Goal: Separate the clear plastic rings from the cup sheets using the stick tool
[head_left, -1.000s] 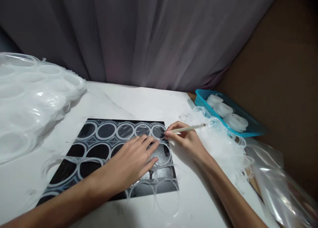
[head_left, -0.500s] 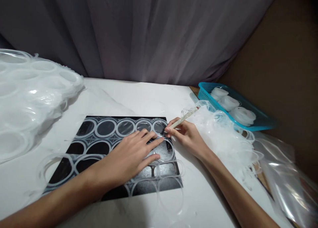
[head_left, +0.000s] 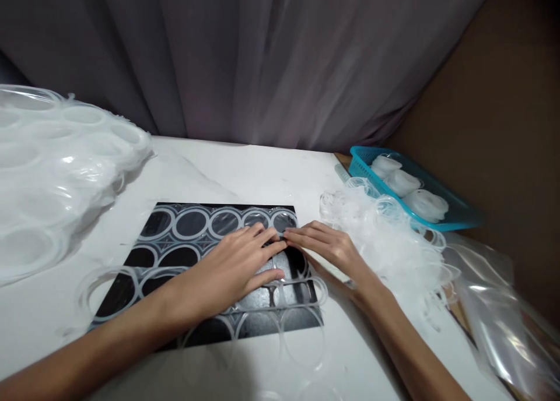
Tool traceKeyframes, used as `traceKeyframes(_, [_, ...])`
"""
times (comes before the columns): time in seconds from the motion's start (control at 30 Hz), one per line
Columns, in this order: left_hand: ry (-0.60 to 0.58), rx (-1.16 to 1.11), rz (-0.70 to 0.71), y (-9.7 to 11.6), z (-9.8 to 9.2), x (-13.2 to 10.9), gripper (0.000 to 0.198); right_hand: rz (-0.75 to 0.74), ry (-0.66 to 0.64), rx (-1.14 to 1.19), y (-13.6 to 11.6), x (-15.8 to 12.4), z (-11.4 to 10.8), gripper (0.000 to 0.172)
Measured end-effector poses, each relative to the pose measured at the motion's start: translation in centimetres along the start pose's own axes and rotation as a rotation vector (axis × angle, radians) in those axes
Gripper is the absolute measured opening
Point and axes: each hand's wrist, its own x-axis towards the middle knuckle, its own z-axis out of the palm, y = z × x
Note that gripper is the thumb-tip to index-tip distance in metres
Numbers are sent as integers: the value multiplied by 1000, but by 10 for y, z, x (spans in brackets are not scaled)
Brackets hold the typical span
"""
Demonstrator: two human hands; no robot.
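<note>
My left hand (head_left: 238, 261) lies flat, fingers stretched, on a clear plastic sheet (head_left: 191, 225) printed with rows of whitish rings. Under the sheet is a dark, glossy rectangular board (head_left: 256, 329); some rings overhang its left, right and near edges. At the board's right edge, my right hand (head_left: 330, 246) is turned palm down, its fingertips close to my left fingertips. A slim, pale pen-like tool (head_left: 326, 260) shows below the right palm, slanting back toward the wrist. Its tip is hidden, and I cannot make out its exact kind.
A thick stack of ring-printed plastic sheets (head_left: 52, 179) stands at left. To the right lies a tangled heap of plastic ring scraps (head_left: 385, 255). Behind it, a blue basket (head_left: 455, 225) holds several bundles of plastic discs. Clear film (head_left: 494, 308) lies at far right; a grey curtain (head_left: 245, 63) hangs behind.
My right hand has rolled from an upright pen grip to palm down, and the pen-like tool now slants toward me beneath it. My left hand stays nearly in place.
</note>
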Motion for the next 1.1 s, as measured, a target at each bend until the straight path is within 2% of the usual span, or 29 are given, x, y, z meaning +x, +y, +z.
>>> traceKeyframes(0.13, [-3,-12,25,-2,-2,3,58,31,64,-64,9,0,13,39])
traceKeyframes(0.23, [-2,-38,40,-4,-3,6,57,63,160,-103,15,8,17,35])
traceKeyframes(0.33, [-15,-56,30,-5,-4,7,56,109,235,-202,21,21,12,31])
traceKeyframes(0.43, [-12,-52,4,-3,-3,6,55,90,286,-350,27,35,-2,35])
traceKeyframes(0.57, [30,-12,23,2,2,3,54,129,502,-465,30,49,-17,34])
traceKeyframes(0.63, [58,38,37,6,4,2,54,180,622,-440,27,54,-16,28])
traceKeyframes(0.7, [71,105,48,11,3,0,54,271,683,-328,22,56,-8,24])
traceKeyframes(0.77, [70,174,66,16,1,-3,53,379,661,-147,14,55,5,22])
traceKeyframes(0.87, [65,276,63,23,1,-12,55,449,521,90,1,52,26,23])
traceKeyframes(1.03, [41,431,-195,28,17,-24,73,532,318,396,-8,51,38,31])
traceKeyframes(1.1, [31,451,-227,29,19,-26,74,586,266,486,-8,52,38,34])
